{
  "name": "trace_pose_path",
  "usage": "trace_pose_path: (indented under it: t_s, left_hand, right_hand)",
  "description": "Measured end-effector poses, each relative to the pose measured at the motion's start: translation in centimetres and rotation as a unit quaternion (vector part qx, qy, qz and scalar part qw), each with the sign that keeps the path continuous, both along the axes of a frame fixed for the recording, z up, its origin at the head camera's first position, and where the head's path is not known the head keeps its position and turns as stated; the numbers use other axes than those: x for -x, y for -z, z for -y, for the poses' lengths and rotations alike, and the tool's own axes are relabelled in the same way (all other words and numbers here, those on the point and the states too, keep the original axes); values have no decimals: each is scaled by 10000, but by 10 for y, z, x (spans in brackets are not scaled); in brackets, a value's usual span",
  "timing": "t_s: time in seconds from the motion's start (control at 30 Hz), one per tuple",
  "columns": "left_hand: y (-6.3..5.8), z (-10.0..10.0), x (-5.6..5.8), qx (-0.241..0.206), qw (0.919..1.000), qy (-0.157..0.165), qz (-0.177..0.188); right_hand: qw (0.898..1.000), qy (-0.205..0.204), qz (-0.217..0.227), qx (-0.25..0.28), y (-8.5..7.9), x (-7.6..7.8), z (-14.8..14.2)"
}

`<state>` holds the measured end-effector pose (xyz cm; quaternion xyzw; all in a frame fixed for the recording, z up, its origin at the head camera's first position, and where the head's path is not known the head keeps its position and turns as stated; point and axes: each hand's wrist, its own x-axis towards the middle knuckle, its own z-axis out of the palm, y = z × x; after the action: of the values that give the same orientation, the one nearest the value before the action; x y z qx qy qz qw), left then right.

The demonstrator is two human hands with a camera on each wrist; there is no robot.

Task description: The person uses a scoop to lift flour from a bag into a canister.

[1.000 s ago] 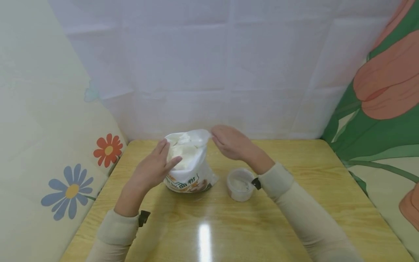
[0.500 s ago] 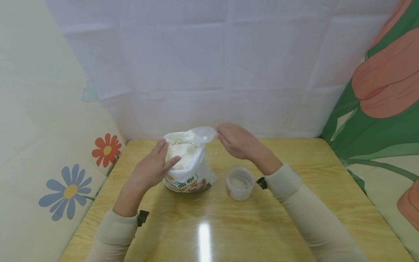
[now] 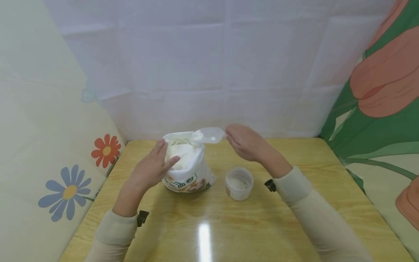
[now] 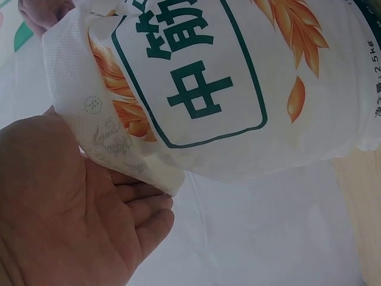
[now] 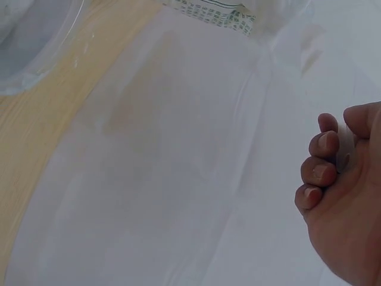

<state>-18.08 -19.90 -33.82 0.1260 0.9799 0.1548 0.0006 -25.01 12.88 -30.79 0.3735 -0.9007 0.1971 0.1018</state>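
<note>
A white flour bag [image 3: 186, 174] with green characters stands with its mouth wide, showing white flour [image 3: 180, 153] inside. At its left rim, my left hand [image 3: 148, 169] holds the bag, thumb across the near edge; the left wrist view shows fingers [image 4: 156, 229] along the bag's corner. My right hand [image 3: 245, 142] grips the handle of a clear plastic scoop [image 3: 212, 135], fingers curled in the right wrist view. The scoop is over the bag's right rim, with flour heaped at its left end. Right of the bag stands a translucent round tub [image 3: 239, 193] with some whitish contents.
The wooden table [image 3: 203, 218] carries the bag and tub, with a bright reflection near its front. A white cloth backdrop [image 3: 180, 72] rises behind, close beyond the right hand. Flower-printed cloths [image 3: 65, 120] flank the table.
My right hand has moved right, drawing the scoop up out of the bag to its right rim with flour on it. The left hand stays at the bag.
</note>
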Motion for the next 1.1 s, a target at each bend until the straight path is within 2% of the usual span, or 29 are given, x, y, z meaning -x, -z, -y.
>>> trace_pose_path:
  t_s: [0.3,0.47,0.9,1.1]
  left_hand:
    - [0,-1,0,26,10000,10,-69]
    - [0,-2,0,15,9999,-26,-96]
    - [3,0,1,-71,10000,-8,-44]
    - [3,0,1,-73,10000,-13,-10]
  right_hand:
    - [9997,160,125,126,4,-4,-22]
    - [9997,131,50,196,7,-5,-33]
    - [9993,320,-75,172,15,-22,-57]
    - [9990,404,20,174,20,-26,-66]
